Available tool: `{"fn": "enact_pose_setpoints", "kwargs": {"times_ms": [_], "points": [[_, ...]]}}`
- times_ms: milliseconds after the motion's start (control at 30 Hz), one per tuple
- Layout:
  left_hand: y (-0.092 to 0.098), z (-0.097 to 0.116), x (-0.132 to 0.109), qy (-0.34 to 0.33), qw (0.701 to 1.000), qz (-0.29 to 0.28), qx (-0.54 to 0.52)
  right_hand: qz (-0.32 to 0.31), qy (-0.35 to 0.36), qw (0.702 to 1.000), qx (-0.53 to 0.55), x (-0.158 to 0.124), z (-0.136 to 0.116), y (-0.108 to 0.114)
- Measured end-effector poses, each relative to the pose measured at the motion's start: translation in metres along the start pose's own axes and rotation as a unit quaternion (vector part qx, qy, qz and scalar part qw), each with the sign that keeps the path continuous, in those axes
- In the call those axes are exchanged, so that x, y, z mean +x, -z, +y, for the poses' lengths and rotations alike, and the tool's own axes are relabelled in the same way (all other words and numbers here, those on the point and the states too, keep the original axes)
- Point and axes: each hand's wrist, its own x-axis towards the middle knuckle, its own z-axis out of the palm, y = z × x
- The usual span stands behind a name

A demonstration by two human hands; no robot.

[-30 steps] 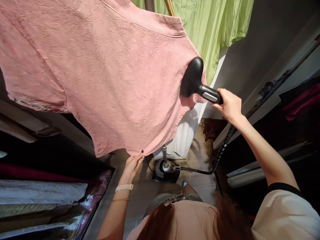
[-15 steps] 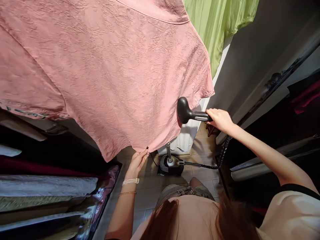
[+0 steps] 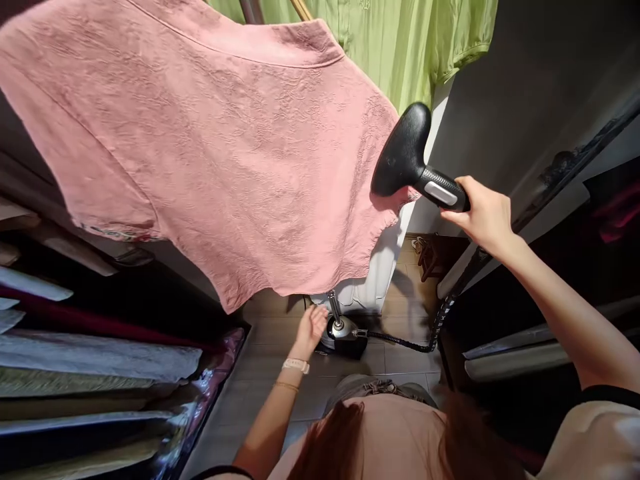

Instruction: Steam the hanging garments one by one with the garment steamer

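Observation:
A pink short-sleeved blouse [image 3: 260, 153] hangs before me, its cloth finely wrinkled. My right hand [image 3: 485, 208] is wrapped round the handle of a black garment steamer head [image 3: 407, 157]. The steamer head lies against the blouse's right sleeve, tilted up and to the right. Below the blouse's hem, my left hand [image 3: 311, 328] is apart from the cloth, fingers loosely curved and holding nothing. The steamer's base [image 3: 345, 337] stands on the floor, with a black hose [image 3: 400, 343] running from it up towards my right hand.
Behind the blouse hangs a light green garment [image 3: 390, 50]. Folded fabrics [image 3: 100, 360] are stacked on the left, and more cloth rolls [image 3: 515, 360] lie on the right. A small wooden stool [image 3: 431, 257] stands on the tiled floor beyond the white panel.
My left hand has let go of the blouse's hem and moved right and down. My right hand has raised the steamer head from the blouse's side to the sleeve.

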Motion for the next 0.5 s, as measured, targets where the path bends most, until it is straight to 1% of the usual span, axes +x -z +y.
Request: {"fn": "enact_pose_setpoints", "kwargs": {"times_ms": [100,133,200,267,367,433,500], "points": [[-0.038,-0.05,-0.008,0.088,0.992,-0.082,0.035,-0.033,0.017,0.999,-0.002,-0.013,0.015,-0.011],[-0.052,-0.062,-0.01,0.108,0.987,-0.115,0.038,-0.047,0.028,0.998,-0.006,-0.016,0.02,-0.014],[-0.085,-0.077,-0.013,0.128,0.975,-0.179,0.035,-0.076,0.054,0.995,-0.019,-0.019,0.028,-0.015],[-0.119,-0.083,-0.014,0.143,0.962,-0.231,0.004,-0.09,0.077,0.992,-0.031,-0.018,0.035,-0.013],[-0.164,-0.08,-0.012,0.198,0.936,-0.274,-0.101,-0.071,0.081,0.993,-0.045,-0.01,0.043,-0.006],[-0.185,-0.078,-0.009,0.223,0.921,-0.276,-0.161,-0.057,0.076,0.994,-0.053,-0.004,0.048,-0.002],[-0.194,-0.078,-0.004,0.215,0.923,-0.26,-0.186,-0.055,0.08,0.994,-0.055,0.001,0.051,-0.001]]}}
